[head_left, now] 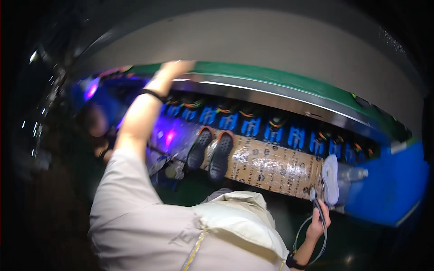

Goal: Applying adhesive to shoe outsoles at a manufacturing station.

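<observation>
My left hand (177, 69) reaches far forward over the raised green ledge (244, 72). Motion smears its fingers, so their grip and anything in them cannot be made out. Low on the right, my right hand (323, 217) is closed around a slim dark handheld tool with a pale tip (313, 194); a thin cable (324, 244) loops down beside the wrist. Just beyond that tip lies a white shoe sole (331, 178), apart from the hand. Two dark shoe soles with orange-red edges, one (200, 148) left of the other (221, 156), lie side by side further left.
Brown printed paper under shiny plastic (275, 168) covers the bench. Behind it runs a row of blue slotted holders (250, 126) beneath a metal rail (271, 95). A clear bottle (357, 174) lies by a blue panel (384, 185). Another person's blurred arm (105, 153) shows at left, near purple lights.
</observation>
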Demonstrator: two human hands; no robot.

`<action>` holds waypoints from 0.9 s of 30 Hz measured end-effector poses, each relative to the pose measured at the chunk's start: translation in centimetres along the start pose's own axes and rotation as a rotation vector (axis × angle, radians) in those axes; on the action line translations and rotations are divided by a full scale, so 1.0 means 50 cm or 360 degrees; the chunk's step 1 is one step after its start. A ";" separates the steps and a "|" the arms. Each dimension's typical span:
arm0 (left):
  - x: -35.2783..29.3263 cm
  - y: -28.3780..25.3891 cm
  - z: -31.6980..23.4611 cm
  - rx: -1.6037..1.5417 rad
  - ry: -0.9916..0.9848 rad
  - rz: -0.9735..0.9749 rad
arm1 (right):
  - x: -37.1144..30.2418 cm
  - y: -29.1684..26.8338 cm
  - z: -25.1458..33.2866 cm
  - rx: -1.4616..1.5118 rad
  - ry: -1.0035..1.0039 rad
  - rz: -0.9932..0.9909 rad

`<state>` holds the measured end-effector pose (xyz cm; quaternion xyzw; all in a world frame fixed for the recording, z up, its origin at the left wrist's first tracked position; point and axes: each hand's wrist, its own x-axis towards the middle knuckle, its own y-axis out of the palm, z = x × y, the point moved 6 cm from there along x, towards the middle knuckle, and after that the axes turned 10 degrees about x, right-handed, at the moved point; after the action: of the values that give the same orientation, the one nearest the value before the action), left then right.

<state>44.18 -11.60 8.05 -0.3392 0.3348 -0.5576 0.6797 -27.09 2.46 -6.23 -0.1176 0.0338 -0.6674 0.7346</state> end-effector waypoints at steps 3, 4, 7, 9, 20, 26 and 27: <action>-0.142 0.229 0.337 0.0011 -0.0635 -0.0126 | 0.025 0.082 0.027 -0.0002 -0.0100 -0.0116; -0.178 0.285 0.432 0.0057 -0.0801 -0.0168 | 0.026 0.102 0.034 0.0000 -0.0181 -0.0147; -0.294 0.471 0.771 0.0203 -0.1176 0.0126 | 0.053 0.162 0.076 -0.0019 -0.0106 -0.0045; -0.176 0.506 0.674 0.0241 -0.1249 0.0324 | 0.032 0.171 0.125 -0.0191 -0.0110 -0.0177; -0.130 0.510 0.750 0.0000 -0.0729 -0.0076 | 0.077 0.281 0.195 -0.0214 -0.0100 -0.0176; -0.171 0.290 0.505 -0.0867 -0.0346 -0.0233 | 0.080 0.250 0.166 -0.0195 -0.0145 -0.0303; -0.194 0.351 0.592 -0.0644 -0.0524 -0.0412 | 0.092 0.250 0.168 -0.0082 -0.0088 -0.0283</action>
<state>76.69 3.14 10.29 -0.5936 0.2782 -0.4992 0.5666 -12.69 0.00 -0.33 -0.1573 0.0202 -0.7255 0.6698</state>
